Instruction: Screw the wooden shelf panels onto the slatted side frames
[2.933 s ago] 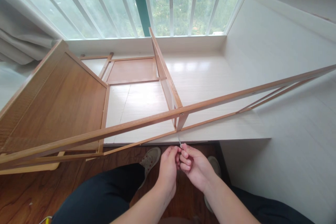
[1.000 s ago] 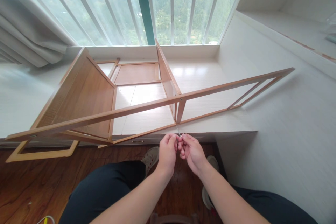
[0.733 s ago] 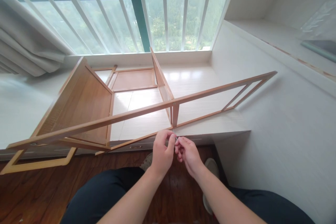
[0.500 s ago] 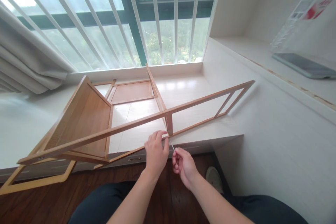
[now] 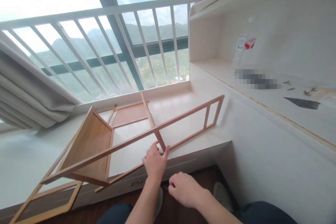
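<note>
In the head view, the person's left hand (image 5: 154,161) rests on the wooden frame (image 5: 126,143) at the joint where a short upright meets the lower front rail, its fingers curled around that upright and pressed against the wood. The frame lies tilted on the white platform (image 5: 189,112) below the window railing (image 5: 105,42), its solid panel end to the left and its open end reaching toward the white wall on the right. The right hand (image 5: 183,190) hangs lower, just in front of the platform edge and apart from the frame, its fingers curled loosely inward; whether it pinches anything cannot be told, since the fingertips are turned away. To do this step well, the left hand would best keep a firm hold right at the joint so the light frame does not slide or twist on the smooth platform, while the right hand works close to the same joint. Small metal fittings (image 5: 307,92) lie on the shelf (image 5: 262,94) at right, well apart from both hands, beside a plastic bottle (image 5: 243,50).
</note>
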The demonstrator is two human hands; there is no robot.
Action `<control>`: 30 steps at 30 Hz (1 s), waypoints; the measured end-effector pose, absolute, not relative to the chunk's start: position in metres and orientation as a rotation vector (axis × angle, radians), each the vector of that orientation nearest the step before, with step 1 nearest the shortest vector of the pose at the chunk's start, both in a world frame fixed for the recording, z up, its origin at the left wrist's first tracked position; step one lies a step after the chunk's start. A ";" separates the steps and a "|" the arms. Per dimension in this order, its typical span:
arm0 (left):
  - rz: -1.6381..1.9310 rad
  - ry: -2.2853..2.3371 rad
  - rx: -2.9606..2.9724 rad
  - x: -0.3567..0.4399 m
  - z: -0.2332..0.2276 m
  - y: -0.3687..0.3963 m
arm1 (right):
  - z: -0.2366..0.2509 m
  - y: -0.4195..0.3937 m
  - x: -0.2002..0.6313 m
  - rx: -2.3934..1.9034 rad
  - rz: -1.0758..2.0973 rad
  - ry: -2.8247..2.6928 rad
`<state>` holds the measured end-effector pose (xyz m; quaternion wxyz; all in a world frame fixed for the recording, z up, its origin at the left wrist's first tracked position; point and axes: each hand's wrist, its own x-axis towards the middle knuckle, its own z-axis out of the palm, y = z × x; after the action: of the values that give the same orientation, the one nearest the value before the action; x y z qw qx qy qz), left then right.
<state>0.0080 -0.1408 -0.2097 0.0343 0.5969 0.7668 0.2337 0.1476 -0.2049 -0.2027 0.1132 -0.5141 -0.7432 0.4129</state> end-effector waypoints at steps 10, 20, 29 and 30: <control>0.791 2.277 1.785 0.004 -0.205 -0.125 | -0.194 -0.228 0.159 -1.453 1.053 -2.585; 0.842 2.108 1.910 -0.038 -0.205 -0.118 | -0.209 -0.218 0.149 -1.461 1.321 -2.316; 1.293 2.212 1.765 -0.095 -0.214 -0.219 | -0.178 -0.219 0.197 -1.065 1.066 -2.385; 1.392 2.224 1.563 -0.109 -0.221 -0.236 | -0.183 -0.219 0.199 -1.121 1.046 -2.388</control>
<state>-0.1087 -0.2363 -0.2210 0.0439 0.5112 0.7275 0.4555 0.1989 -0.2189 -0.1825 0.1514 -0.3906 -0.8317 0.3644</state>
